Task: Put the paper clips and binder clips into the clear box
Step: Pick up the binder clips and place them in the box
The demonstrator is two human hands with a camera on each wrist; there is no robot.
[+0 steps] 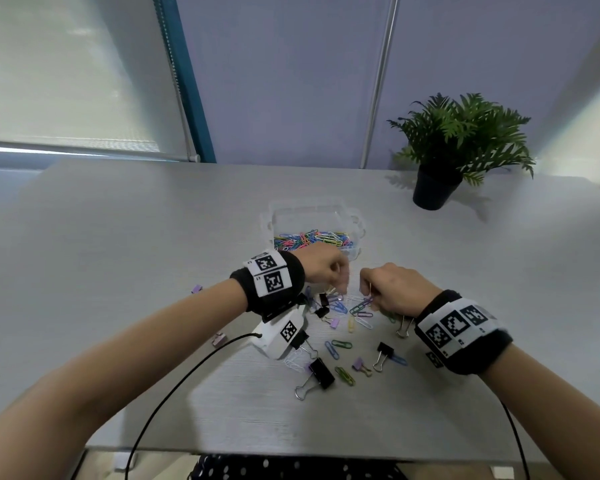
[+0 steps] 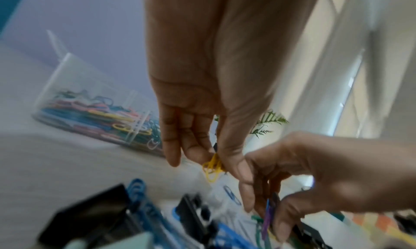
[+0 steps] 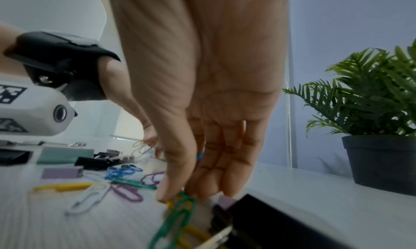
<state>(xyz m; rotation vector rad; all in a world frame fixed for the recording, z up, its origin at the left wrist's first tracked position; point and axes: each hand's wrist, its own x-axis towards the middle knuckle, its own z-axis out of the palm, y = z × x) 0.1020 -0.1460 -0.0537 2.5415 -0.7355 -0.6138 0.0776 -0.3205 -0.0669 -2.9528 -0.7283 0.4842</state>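
The left hand [image 2: 202, 110] pinches a yellow clip [image 2: 212, 166] that hangs with its long axis down. The right hand [image 3: 202, 128] pinches a green clip [image 3: 178, 215] at the pile [image 1: 343, 317], long axis toward the camera. The box [image 1: 314, 230] stands just behind. Thin clips may slip or hook onto neighbours when lifted.

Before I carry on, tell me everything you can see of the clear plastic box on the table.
The clear plastic box is a small, see-through rectangular container with rounded corners and moulded ribs or latch tabs on its sides. It stands upright and open-topped on the pale grey table, just beyond both hands, left of the potted plant. No lid is visible. A layer of mixed coloured paper clips covers its bottom; the upper part looks empty. Neither hand touches it.
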